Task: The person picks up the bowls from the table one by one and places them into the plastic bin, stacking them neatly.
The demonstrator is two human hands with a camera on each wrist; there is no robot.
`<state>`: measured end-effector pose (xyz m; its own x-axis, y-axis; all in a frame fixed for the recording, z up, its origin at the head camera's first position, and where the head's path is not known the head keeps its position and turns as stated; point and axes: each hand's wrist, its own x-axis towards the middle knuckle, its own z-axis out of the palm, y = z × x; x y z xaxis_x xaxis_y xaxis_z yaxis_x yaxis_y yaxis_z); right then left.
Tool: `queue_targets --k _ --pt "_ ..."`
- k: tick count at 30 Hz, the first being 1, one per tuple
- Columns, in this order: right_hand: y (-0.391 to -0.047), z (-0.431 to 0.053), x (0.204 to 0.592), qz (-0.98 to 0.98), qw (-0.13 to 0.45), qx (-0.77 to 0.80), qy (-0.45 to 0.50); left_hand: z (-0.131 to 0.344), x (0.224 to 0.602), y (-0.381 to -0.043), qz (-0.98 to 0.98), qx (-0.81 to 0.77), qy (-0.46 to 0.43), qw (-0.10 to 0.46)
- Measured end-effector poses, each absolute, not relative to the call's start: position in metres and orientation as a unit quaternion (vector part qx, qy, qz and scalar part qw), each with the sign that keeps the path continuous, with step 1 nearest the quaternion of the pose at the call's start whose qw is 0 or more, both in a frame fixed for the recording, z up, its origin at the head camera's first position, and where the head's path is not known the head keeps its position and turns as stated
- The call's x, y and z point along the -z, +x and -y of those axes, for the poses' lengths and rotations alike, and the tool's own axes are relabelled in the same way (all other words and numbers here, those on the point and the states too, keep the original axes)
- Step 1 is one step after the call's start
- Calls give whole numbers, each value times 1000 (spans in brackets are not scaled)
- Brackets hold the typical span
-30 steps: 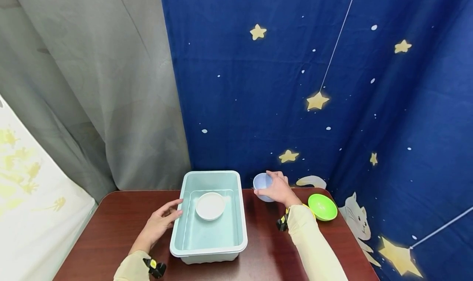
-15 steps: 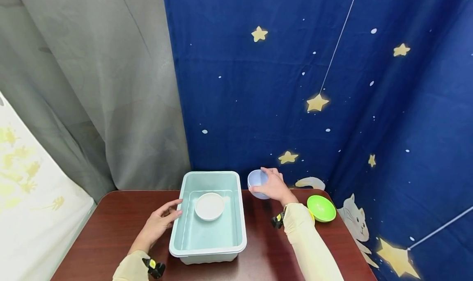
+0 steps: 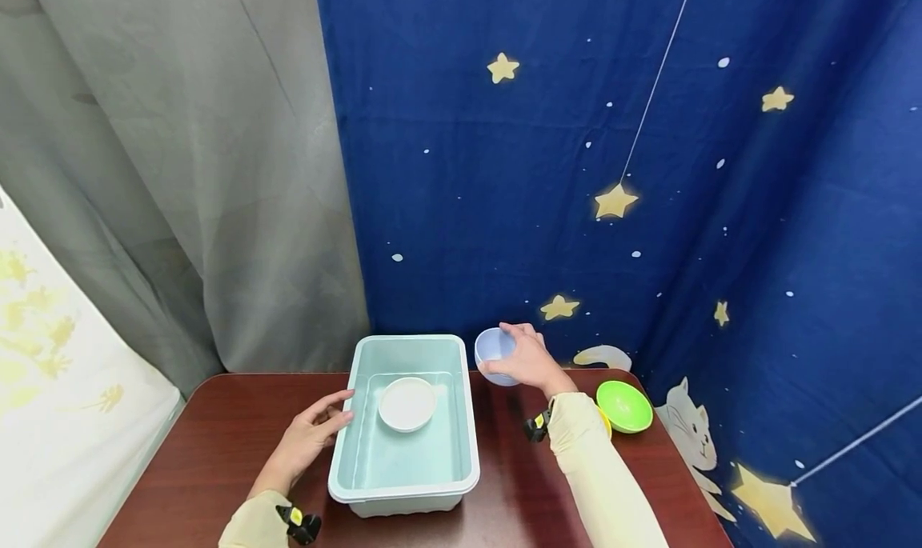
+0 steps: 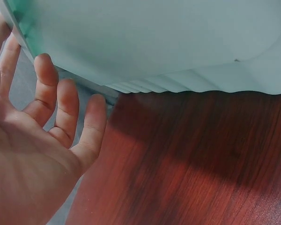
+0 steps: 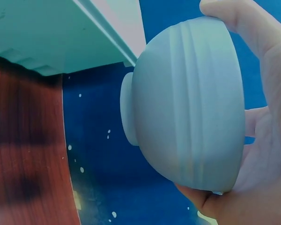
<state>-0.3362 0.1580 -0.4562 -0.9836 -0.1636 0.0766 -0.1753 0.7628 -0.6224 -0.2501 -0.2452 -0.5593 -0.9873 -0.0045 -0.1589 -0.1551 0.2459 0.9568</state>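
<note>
A light blue bowl with a foot ring is in my right hand, thumb and fingers gripping opposite sides of its rim. It is just right of the far end of the pale green bin. The right wrist view shows the bowl on its side, grooves round its wall. My left hand is at the bin's left side, fingertips right at the rim. Its fingers are loosely bent and spread in the left wrist view. Inside the bin lies a white bowl.
A green bowl stands at the table's right edge. Beside it, a yellow rim peeks out behind my right sleeve. The reddish-brown table meets grey and blue curtains at the back.
My right hand has carried the blue bowl left and slightly up, closer to the bin. The left hand has stayed at the bin's side.
</note>
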Motion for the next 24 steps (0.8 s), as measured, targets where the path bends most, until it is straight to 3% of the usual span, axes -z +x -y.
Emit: queue_targets --k 24 --pt "-331 -142 438 927 -18 -353 125 245 560 -250 -784 -616 -53 62"
